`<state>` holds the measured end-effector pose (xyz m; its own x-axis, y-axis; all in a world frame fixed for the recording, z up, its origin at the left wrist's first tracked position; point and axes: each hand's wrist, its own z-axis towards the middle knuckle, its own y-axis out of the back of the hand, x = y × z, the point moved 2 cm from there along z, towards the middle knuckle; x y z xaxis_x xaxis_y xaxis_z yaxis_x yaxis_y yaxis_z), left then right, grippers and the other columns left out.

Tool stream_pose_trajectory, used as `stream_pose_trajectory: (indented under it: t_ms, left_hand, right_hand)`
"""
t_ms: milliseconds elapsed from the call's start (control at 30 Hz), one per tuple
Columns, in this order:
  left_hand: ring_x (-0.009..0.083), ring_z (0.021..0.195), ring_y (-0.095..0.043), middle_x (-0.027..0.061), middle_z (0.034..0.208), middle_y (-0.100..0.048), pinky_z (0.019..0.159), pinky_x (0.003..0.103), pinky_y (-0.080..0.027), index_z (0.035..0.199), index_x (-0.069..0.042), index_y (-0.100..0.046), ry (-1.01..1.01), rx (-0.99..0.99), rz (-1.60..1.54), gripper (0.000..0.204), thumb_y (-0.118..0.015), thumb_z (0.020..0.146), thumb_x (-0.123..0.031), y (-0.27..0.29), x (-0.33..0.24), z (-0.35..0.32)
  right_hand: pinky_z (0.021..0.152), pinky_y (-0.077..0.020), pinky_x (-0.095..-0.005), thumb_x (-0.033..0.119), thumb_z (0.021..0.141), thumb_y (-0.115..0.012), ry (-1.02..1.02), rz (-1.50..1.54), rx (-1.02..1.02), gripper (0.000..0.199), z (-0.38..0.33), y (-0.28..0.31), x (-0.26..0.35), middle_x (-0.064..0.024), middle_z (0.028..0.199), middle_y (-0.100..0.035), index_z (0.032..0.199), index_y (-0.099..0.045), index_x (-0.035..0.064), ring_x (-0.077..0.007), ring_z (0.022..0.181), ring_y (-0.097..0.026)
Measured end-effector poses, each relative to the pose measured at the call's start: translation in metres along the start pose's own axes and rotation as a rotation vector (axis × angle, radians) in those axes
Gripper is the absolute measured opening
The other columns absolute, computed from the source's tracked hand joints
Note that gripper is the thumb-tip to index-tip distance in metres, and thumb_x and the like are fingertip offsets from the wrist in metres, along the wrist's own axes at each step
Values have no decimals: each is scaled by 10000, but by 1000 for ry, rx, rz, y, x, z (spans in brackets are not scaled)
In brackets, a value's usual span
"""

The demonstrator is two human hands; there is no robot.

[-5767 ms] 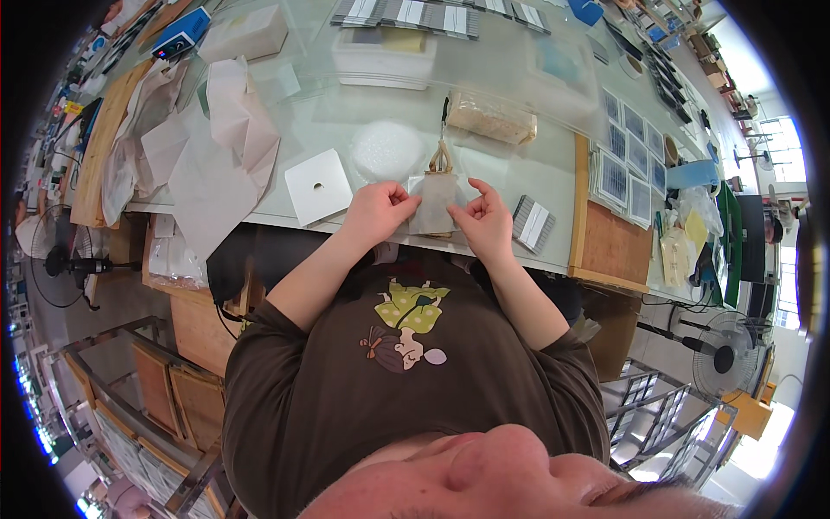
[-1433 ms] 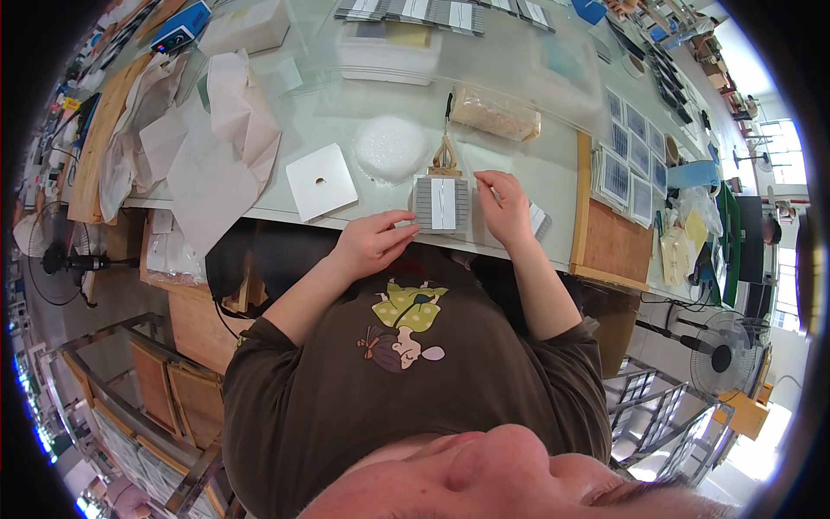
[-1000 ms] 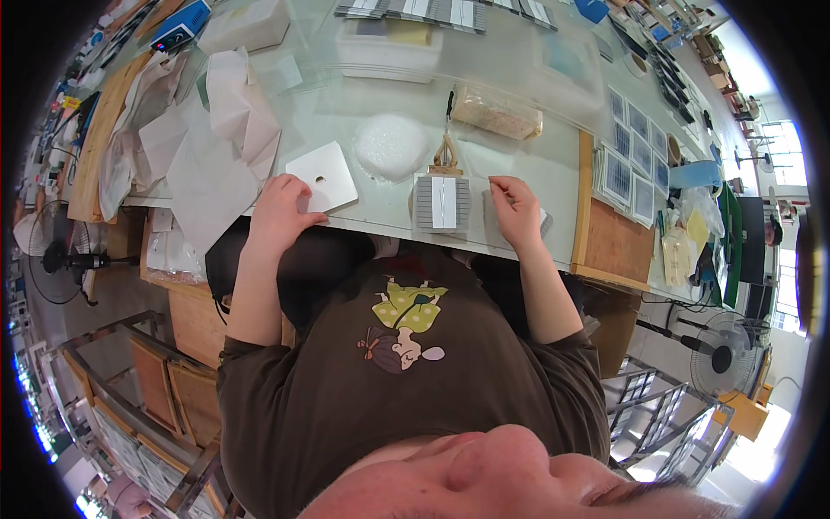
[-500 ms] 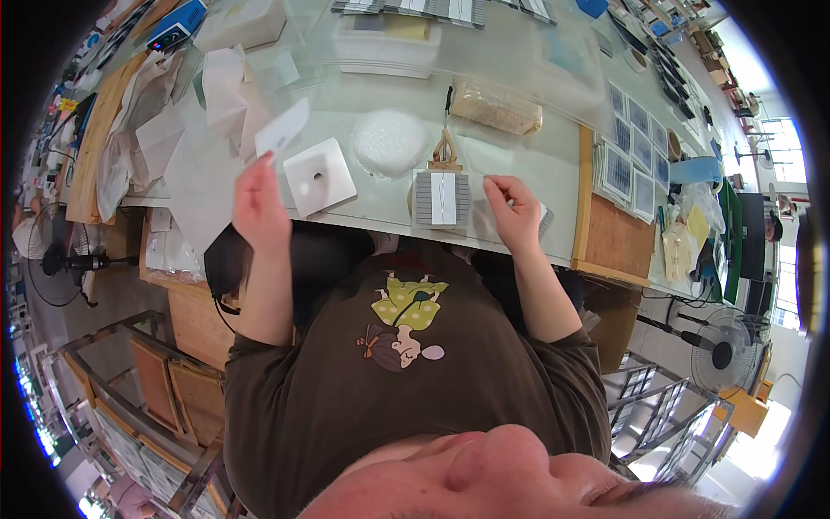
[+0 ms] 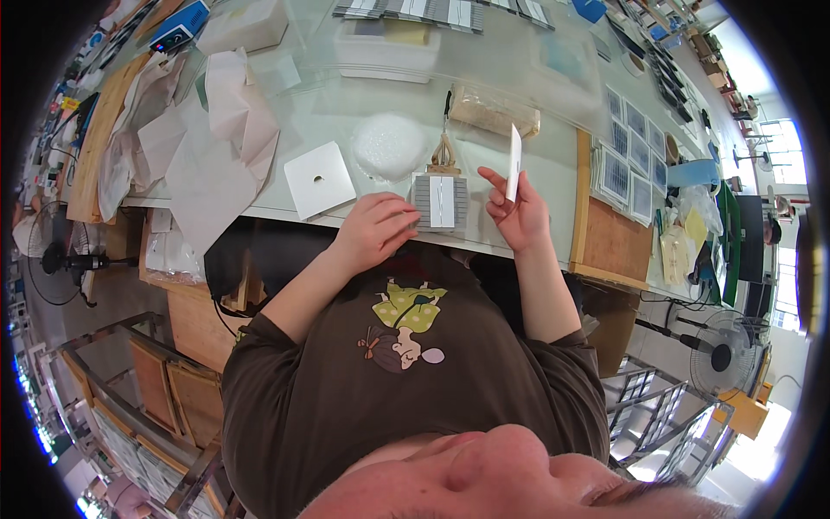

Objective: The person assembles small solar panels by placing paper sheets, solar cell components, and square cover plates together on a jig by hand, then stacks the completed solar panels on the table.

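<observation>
My right hand (image 5: 524, 216) pinches a thin white card (image 5: 514, 164) by its lower end and holds it up, nearly edge-on. In front of me at the table edge sits a grey striped block (image 5: 424, 208) with a white, dark-lined strip (image 5: 442, 201) down its middle. Beside the block's left edge rests my left hand (image 5: 376, 229), fingers loosely bent and holding nothing; whether they touch the block I cannot tell. Behind the block lies a wooden clamp-like tool (image 5: 444, 156) with a dark handle. To the left is a white square piece with a small dark opening (image 5: 320, 195).
A white bubbly round pad (image 5: 389, 147) and a plastic-wrapped bundle (image 5: 493, 111) lie farther back. Crumpled paper sheets (image 5: 216, 156) cover the left side. Stacked dark panels (image 5: 635, 143) stand on the right, near a wooden board (image 5: 614, 238). A translucent box (image 5: 385, 56) sits behind.
The white card has passed from my left hand into my right. My left hand has moved right, to the striped block's side. My right hand has turned and now holds the card up.
</observation>
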<state>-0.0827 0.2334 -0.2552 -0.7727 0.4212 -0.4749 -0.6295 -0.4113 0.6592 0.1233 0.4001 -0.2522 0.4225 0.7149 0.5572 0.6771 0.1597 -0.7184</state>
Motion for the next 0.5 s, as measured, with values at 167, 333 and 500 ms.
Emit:
stream_pose_trajectory:
  t_ms: [167,333,500]
  left_hand:
    - [248,979,-588,38,1049,-628,823,367,-476,996,-82,-661,-26,28,6,275,-746,737,-124,-3,2,-5]
    - [255,964,-595,45,1054,-635,810,364,-484,985,-76,-670,-22,31,-1,278,-755,722,-106,-3,2,-5]
    - [234,975,-586,13,1056,-627,811,355,-479,988,-103,-666,-19,24,22,266,-745,734,-119,-6,4,-8]
  right_hand:
    - [531,-376,-251,320,1042,-262,-73,-3,59,348,2,3,-4,-253,1274,-533,1101,-465,43,-147,640,-476]
    - [530,-382,-258,324,1042,-250,-40,-121,81,358,5,1,-5,-265,1279,-527,1110,-460,42,-156,636,-500]
    - [552,-409,-261,315,1041,-251,-23,-204,71,392,4,0,-6,-279,1271,-526,1235,-437,29,-166,630,-500]
